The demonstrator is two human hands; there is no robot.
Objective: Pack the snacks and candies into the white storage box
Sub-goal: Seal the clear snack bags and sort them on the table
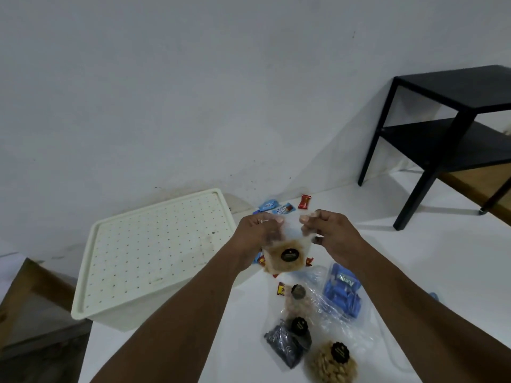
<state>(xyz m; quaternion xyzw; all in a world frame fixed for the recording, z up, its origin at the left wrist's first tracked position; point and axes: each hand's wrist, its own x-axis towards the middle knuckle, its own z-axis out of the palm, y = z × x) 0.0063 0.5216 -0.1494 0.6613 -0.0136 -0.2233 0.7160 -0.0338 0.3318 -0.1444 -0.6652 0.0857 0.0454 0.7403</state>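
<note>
Over the white surface (414,258), just right of the storage box (154,272), you hold a clear snack bag (284,257) up in the air with both hands. Your left hand (258,230) pinches its top left corner between thumb and fingers. Your right hand (329,230) pinches the top right corner the same way, so the bag hangs between them with its tan filling and round black label facing you. The box sits at the left, close to the wall, with its dotted lid (166,230) closed on top.

Behind your hands, near the wall, lie two blue candies (284,209) and one red candy (305,201). A few more small wrapped sweets (282,288) lie under and just below the held bag (some are half hidden by it). Nearer to you a loose clear plastic sack (329,308) lies crumpled on the surface, with a pack of blue packets (343,288) in or on it; it is hard to tell which. Beside it lie three more labelled bags: one of pale nuts (294,304), one with dark contents (284,346), and one of golden nuts (331,367) at the bottom edge. A black side table (456,92) stands well apart at the right
</note>
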